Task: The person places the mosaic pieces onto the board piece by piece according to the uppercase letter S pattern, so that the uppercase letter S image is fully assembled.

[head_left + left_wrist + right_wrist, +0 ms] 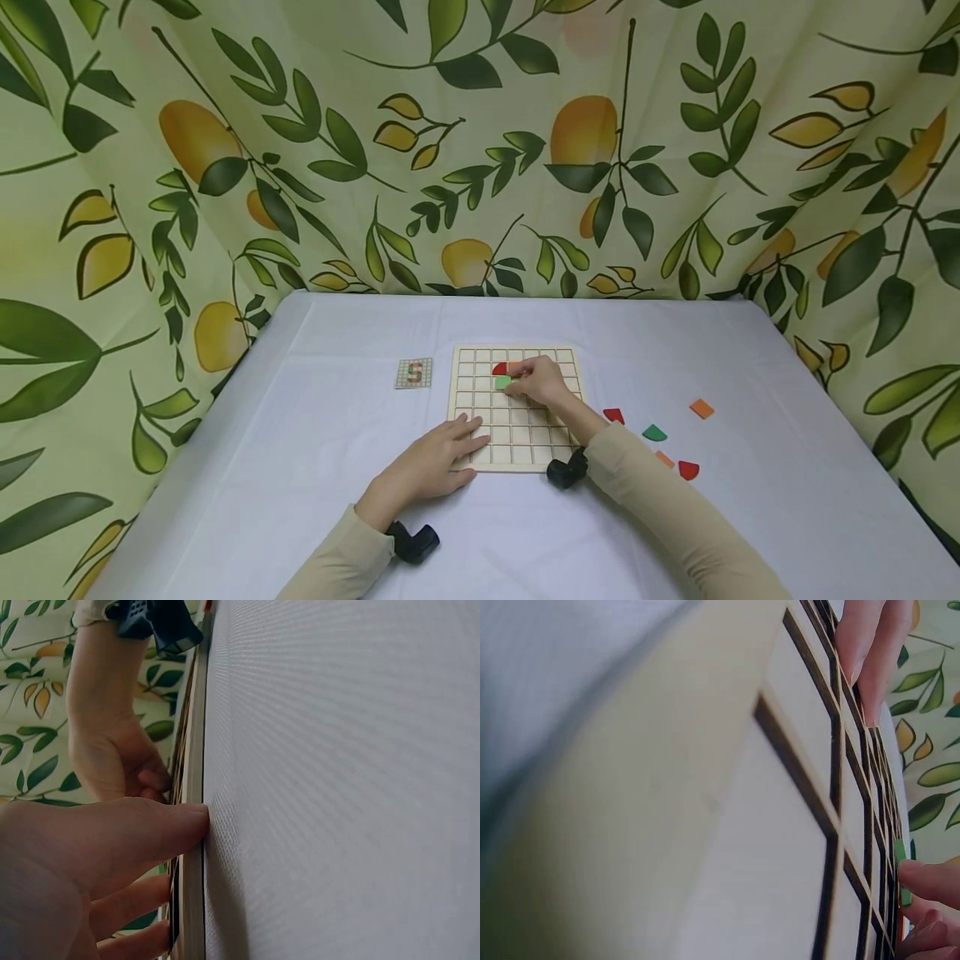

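A pale wooden board (517, 454) with a grid of square cells lies on the table. My left hand (438, 458) rests on its near left corner, fingers spread, the thumb (184, 829) at the board's edge in the left wrist view. Over the upper part of the board, my right hand (542, 382) pinches a light green square tile (502, 383) between thumb and index finger. The right wrist view shows the thumb against the green tile (902, 859). Just beyond it are a red rounded tile (498, 368) and an orange tile (514, 367), the latter partly hidden by the fingers.
Left of the board lies a small card (414, 373) with an S-shaped coloured pattern on a grid. Right of it are loose tiles: an orange square (702, 408), a green rounded one (655, 433), red ones (688, 470), and another orange one (664, 459) near the right sleeve.
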`<state>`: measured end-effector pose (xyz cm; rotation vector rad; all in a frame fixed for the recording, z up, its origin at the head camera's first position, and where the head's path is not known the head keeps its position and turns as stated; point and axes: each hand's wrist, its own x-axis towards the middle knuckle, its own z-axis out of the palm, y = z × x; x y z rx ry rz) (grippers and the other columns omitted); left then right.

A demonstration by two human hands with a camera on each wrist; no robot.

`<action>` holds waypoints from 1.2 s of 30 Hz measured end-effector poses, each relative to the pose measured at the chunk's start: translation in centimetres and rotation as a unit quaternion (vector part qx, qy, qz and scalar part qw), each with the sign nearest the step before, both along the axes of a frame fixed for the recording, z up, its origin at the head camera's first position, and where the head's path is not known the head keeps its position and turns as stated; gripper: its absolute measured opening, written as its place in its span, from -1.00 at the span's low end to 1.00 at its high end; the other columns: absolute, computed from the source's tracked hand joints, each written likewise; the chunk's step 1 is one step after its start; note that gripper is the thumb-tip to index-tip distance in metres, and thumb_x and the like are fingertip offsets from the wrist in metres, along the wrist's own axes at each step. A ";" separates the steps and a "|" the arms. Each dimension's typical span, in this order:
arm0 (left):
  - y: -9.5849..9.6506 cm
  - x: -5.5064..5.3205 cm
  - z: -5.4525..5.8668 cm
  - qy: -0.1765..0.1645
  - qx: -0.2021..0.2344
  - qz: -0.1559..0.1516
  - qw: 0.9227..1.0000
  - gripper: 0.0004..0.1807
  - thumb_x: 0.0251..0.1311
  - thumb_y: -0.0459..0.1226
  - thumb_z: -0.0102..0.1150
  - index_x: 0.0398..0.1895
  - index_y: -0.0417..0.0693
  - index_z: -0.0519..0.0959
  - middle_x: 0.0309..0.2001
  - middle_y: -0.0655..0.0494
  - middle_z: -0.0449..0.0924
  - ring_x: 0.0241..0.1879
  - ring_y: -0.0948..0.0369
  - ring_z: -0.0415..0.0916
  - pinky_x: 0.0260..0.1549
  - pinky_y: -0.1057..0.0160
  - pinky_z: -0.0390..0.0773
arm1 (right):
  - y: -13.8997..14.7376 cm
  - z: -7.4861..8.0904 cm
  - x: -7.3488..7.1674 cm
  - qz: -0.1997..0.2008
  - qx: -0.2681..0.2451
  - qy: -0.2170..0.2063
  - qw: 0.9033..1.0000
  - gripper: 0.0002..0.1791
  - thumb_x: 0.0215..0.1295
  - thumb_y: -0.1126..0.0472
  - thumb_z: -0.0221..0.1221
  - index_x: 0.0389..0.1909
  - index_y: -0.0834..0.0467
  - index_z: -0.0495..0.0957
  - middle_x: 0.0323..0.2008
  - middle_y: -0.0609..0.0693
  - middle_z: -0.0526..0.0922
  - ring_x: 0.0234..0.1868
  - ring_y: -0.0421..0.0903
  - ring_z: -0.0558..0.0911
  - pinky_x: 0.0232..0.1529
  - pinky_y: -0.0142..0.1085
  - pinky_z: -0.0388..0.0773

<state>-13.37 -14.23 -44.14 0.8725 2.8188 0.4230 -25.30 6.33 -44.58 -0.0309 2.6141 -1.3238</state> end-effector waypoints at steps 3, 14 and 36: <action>0.0 0.0 0.0 0.000 -0.001 -0.001 1.000 -0.45 0.24 -0.14 0.14 0.33 0.07 0.41 0.45 0.02 0.28 0.47 -0.06 0.18 0.41 -0.04 0.30 | -0.2 0.1 -0.1 -0.003 0.009 -0.002 1.000 -0.73 -0.01 0.28 0.42 -0.24 0.24 0.71 -0.60 -0.08 0.42 -0.52 -0.16 0.33 -0.55 -0.42 0.26; 0.0 -0.1 0.0 0.005 -0.001 -0.004 1.000 -0.45 0.24 -0.14 0.15 0.33 0.06 0.42 0.45 0.02 0.28 0.47 -0.06 0.19 0.41 -0.04 0.31 | -0.5 0.3 -0.1 -0.003 0.022 0.006 1.000 -0.75 -0.05 0.27 0.44 -0.28 0.22 0.71 -0.63 -0.09 0.43 -0.57 -0.17 0.36 -0.59 -0.42 0.28; 0.0 -0.1 0.1 0.001 0.000 -0.003 1.000 -0.45 0.25 -0.13 0.13 0.33 0.07 0.42 0.45 0.02 0.28 0.47 -0.07 0.18 0.41 -0.04 0.30 | -0.4 0.4 -0.1 -0.002 0.017 0.000 1.000 -0.80 0.00 0.28 0.41 -0.30 0.20 0.73 -0.60 -0.07 0.46 -0.53 -0.16 0.38 -0.56 -0.42 0.29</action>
